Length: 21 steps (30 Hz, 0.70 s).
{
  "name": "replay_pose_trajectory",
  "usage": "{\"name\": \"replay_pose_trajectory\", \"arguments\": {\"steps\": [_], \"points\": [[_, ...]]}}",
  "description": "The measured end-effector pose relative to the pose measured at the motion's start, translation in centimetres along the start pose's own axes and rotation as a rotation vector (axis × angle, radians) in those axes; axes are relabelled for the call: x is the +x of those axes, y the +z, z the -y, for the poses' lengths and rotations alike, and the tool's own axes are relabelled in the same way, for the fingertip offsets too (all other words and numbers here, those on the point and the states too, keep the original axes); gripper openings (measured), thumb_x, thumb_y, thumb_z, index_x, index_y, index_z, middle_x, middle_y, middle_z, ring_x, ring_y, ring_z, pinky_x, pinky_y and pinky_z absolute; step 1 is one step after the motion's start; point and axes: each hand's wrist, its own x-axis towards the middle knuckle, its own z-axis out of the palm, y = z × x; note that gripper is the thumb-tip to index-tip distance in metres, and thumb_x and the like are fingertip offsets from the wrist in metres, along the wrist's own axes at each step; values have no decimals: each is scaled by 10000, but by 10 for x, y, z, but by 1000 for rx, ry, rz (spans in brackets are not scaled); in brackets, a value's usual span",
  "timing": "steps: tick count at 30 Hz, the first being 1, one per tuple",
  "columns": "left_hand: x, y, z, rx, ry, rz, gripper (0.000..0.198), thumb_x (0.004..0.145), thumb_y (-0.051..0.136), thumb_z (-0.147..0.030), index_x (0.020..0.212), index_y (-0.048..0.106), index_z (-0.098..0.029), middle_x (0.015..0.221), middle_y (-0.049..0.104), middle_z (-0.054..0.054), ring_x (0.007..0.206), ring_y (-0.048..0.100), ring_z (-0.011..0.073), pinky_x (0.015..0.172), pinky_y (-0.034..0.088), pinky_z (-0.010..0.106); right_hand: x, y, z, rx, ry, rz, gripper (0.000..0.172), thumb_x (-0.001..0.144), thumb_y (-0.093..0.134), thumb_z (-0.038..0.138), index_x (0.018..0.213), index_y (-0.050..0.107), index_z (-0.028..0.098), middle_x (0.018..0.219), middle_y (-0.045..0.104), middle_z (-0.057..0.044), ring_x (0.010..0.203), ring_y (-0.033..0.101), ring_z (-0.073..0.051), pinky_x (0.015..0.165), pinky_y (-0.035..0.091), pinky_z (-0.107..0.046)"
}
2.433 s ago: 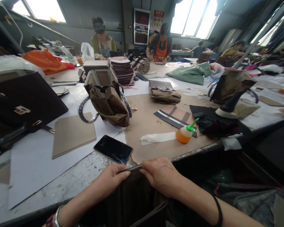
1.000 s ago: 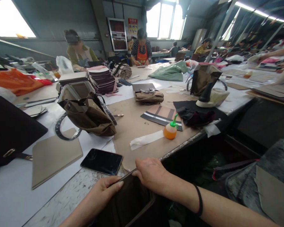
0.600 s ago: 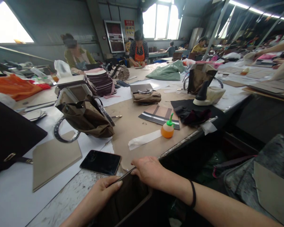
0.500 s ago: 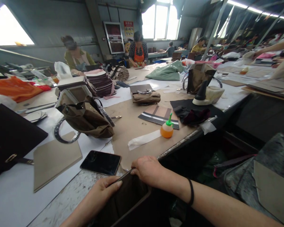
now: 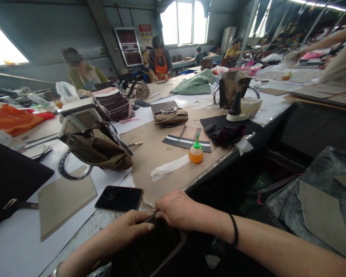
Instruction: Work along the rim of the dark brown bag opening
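A dark brown bag (image 5: 155, 250) hangs at the near edge of the table, below me. My left hand (image 5: 127, 229) pinches its top rim from the left, fingers closed on it. My right hand (image 5: 177, 209) grips the same rim from the right, fingers curled over it; a black band circles that wrist. A black phone (image 5: 119, 198) lies flat on the table just beyond my left hand. Further out on the brown paper stand an orange glue bottle (image 5: 195, 154) with a green cap and a white strip (image 5: 168, 168).
An olive-brown bag (image 5: 96, 144) with wrapped handles lies left of centre, a black bag (image 5: 8, 175) at far left, a cardboard sheet (image 5: 65, 198) near it. Several people work at the far end; another person's arm (image 5: 325, 38) reaches in at top right. The table edge drops off on the right.
The view has swung to the right, so everything on the table has slid left. Both hands have stayed on the dark bag's rim and drawn a little closer together.
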Motion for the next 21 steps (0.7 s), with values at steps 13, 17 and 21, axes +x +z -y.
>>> {"name": "replay_pose_trajectory", "arguments": {"steps": [13, 17, 21], "points": [[15, 4, -11, 98, 10, -56, 302, 760, 486, -351, 891, 632, -122, 830, 625, 16, 774, 538, 225, 686, 416, 253, -32, 5, -8, -72, 110, -198, 124, 775, 554, 238, 862, 512, 160, 770, 586, -71, 750, 533, -227, 663, 404, -319], [14, 4, -13, 52, 5, -63, 301, 750, 501, -358, 881, 641, -126, 837, 629, 16, 784, 540, 233, 689, 420, 259, -27, 4, -10, 5, 161, -178, 147, 775, 553, 231, 903, 519, 167, 794, 579, -65, 783, 530, -219, 682, 405, -303], [15, 2, -4, -28, 19, -38, 299, 757, 503, -351, 892, 642, -124, 817, 634, 16, 763, 545, 225, 676, 424, 258, -19, 1, -11, 25, 172, -114, 109, 804, 522, 263, 841, 554, 166, 826, 586, -70, 819, 527, -212, 705, 401, -293]]}}
